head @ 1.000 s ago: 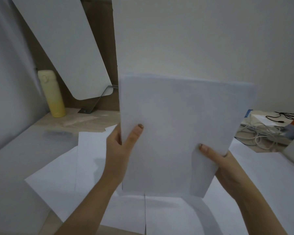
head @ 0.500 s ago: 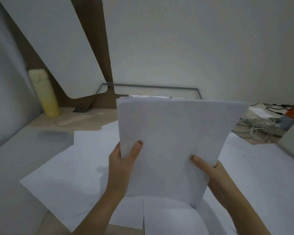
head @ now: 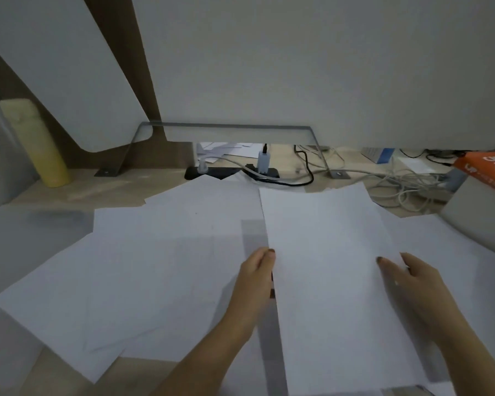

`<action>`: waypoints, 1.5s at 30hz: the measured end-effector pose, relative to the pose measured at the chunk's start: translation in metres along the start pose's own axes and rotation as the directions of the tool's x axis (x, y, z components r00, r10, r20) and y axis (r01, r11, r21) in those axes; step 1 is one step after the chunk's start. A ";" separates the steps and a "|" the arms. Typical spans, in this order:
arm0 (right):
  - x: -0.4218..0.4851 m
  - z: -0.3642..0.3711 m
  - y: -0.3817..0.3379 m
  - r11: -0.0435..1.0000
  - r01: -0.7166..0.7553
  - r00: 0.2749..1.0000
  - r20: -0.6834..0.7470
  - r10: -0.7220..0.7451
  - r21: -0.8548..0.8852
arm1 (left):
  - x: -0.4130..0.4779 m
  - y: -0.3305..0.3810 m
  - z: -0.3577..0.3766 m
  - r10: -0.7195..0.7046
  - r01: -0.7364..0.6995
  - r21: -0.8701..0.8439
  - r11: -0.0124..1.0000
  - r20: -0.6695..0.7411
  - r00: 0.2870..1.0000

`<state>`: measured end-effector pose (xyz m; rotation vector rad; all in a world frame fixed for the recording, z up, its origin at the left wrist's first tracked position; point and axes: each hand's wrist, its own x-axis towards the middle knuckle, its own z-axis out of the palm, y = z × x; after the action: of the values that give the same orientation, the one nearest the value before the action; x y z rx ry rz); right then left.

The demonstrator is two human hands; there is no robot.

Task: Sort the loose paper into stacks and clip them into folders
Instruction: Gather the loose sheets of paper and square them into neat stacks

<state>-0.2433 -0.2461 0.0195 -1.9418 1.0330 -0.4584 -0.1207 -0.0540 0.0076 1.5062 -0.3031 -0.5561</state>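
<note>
A stack of white paper [head: 332, 275] lies nearly flat, low over the desk, right of centre. My left hand [head: 256, 277] grips its left edge, thumb tip on top. My right hand [head: 406, 277] holds the right edge with the thumb on the sheet. Several loose white sheets [head: 155, 261] lie spread and overlapping on the wooden desk [head: 77, 190] to the left and under the stack. No folder or clip can be made out.
A yellow bottle [head: 36, 144] stands at the back left. A black power strip [head: 229, 172] with plugs and tangled cables [head: 397, 184] sits under a monitor stand. An orange package [head: 489, 170] lies at the far right.
The stack was held upright in front of me; both hands have lowered and tipped it down almost flat over the desk. The view has dropped toward the desk.
</note>
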 end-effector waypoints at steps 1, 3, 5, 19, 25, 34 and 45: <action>0.002 -0.006 0.009 0.998 -0.033 0.999 -0.021 0.032 -0.050 | 0.000 -0.003 0.007 -0.078 0.078 0.006 0.997 0.057 0.995; 0.005 -0.016 0.029 0.988 -0.085 0.995 -0.054 0.078 -0.127 | 0.000 -0.010 0.019 -0.168 0.162 0.056 0.985 0.131 0.977; 0.007 -0.023 0.047 0.970 -0.119 0.991 -0.080 0.105 -0.212 | 0.000 -0.017 0.031 -0.196 0.176 0.125 0.976 0.175 0.965; 0.004 -0.002 0.046 0.897 0.031 0.971 -0.199 -0.132 -0.442 | 0.008 -0.034 0.020 -0.096 -0.005 0.416 0.910 0.221 0.971; -0.004 0.077 -0.006 0.838 0.384 0.922 0.102 -0.375 -0.388 | 0.021 -0.020 -0.067 0.126 -0.083 0.534 0.841 -0.045 0.991; -0.041 0.195 -0.052 0.691 0.616 0.764 0.500 -0.408 -0.378 | 0.029 -0.006 -0.242 0.068 0.411 0.843 0.346 -0.459 0.886; -0.047 0.220 -0.028 0.699 0.574 0.814 0.393 -0.428 -0.427 | 0.042 0.010 -0.268 -0.184 0.434 0.649 0.625 -0.417 0.890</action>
<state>-0.1151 -0.0858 -0.0773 -2.7262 0.4423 -0.1957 0.0558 0.1526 -0.0047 2.4465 0.0163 -0.4733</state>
